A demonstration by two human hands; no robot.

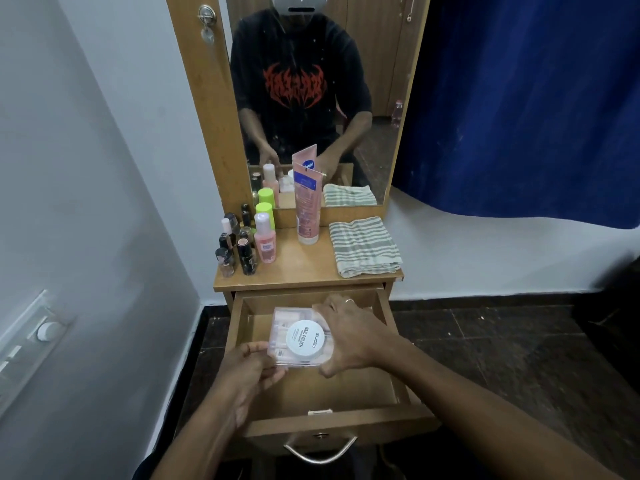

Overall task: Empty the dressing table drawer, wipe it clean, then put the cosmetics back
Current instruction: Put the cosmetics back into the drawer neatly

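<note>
Reaching over the drawer (346, 389), we hold a clear case (282, 322). Our left hand (252, 368) pinches its near corner; our right hand (349, 337) clasps its opposite side

One camera only, worn on the person's head, wide-angle, looking forward and down. It sits close over the open drawer (339, 422), so the left hand (247, 370) and right hand (349, 336) on the case (284, 317) fill mid-frame. It faces the mirror (311, 98) squarely; the headset (299, 1) reflected at top is probably its mount.
</note>
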